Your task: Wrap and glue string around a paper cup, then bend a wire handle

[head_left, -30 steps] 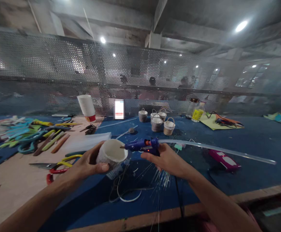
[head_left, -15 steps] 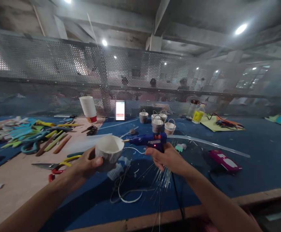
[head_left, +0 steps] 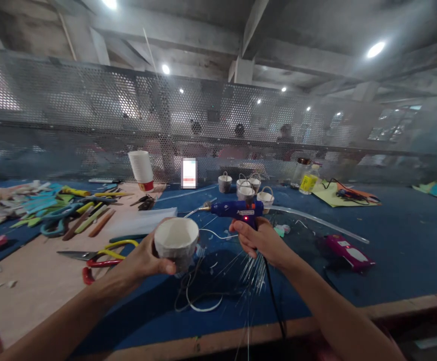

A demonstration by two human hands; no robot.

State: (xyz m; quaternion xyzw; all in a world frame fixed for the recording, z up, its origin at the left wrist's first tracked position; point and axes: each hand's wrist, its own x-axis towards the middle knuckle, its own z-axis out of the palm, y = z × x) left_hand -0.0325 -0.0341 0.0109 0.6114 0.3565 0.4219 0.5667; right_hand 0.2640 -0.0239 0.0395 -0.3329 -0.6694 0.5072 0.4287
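In the head view, the left hand [head_left: 147,258] is closed around the side of a white cup [head_left: 177,248], thumb on the near face. The cup is held above the blue table [head_left: 399,220], slightly left of the middle, its open rim facing up and a little toward the camera. The right hand [head_left: 261,240] grips the handle of a blue glue gun [head_left: 228,208], fingers wrapped around it; whether the trigger is squeezed cannot be told. The nozzle points left, just beyond the cup's rim and apart from it. A long clear glue stick [head_left: 316,219] sticks out of the gun's back, reaching right over the table.

The wooden front edge [head_left: 218,334] runs below both hands, and the gun's black cord [head_left: 273,296] drops past it. Small baskets [head_left: 246,191] stand behind the gun, near the mesh panel [head_left: 211,113]. On the left, scissors [head_left: 107,262] lie just beside the left forearm, close to the cup. A pink device [head_left: 350,251] lies right of the right hand, with blue surface between them.

The gun's pale sticker and the yellow label on the bottle [head_left: 307,183] carry print too small to read. The stacked paper cups [head_left: 141,168] show a red band; the phone [head_left: 189,173] screen is blurred out.
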